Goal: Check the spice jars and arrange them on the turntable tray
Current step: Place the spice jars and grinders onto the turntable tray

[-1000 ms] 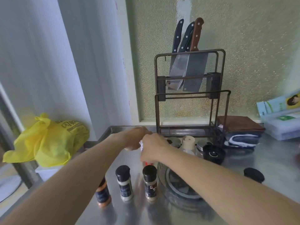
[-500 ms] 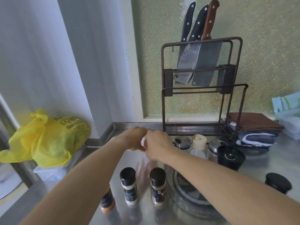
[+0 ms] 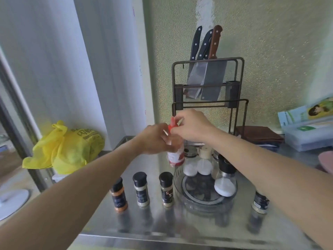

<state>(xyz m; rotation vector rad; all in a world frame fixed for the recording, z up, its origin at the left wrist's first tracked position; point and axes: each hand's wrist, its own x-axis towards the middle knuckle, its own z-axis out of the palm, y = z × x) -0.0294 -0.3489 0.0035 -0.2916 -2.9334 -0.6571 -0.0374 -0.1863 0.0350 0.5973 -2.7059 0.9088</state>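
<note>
My left hand [image 3: 155, 139] grips a red-and-white spice jar [image 3: 176, 156], held in the air above the left rim of the clear turntable tray [image 3: 205, 204]. My right hand [image 3: 191, 125] pinches its red flip lid [image 3: 172, 124], which stands open. On the tray stand several jars with white contents [image 3: 204, 164] and a black-topped grinder [image 3: 225, 179]. Three black-capped spice jars stand in a row left of the tray: one orange [image 3: 119, 195], one pale [image 3: 141, 189], one dark-labelled [image 3: 166, 189]. Another black-capped jar [image 3: 260, 202] stands to the tray's right, partly behind my right arm.
A dark metal rack [image 3: 209, 83] with three knives stands behind the tray against the wall. A yellow plastic bag [image 3: 66, 148] lies at the left. Folded cloths [image 3: 257, 135] and boxes [image 3: 310, 130] sit at the back right. The steel counter's front edge [image 3: 162, 239] runs below.
Both hands have lifted the red-and-white jar up off the counter, and its red lid now stands open. The camera has tilted down, so more of the counter and tray shows.
</note>
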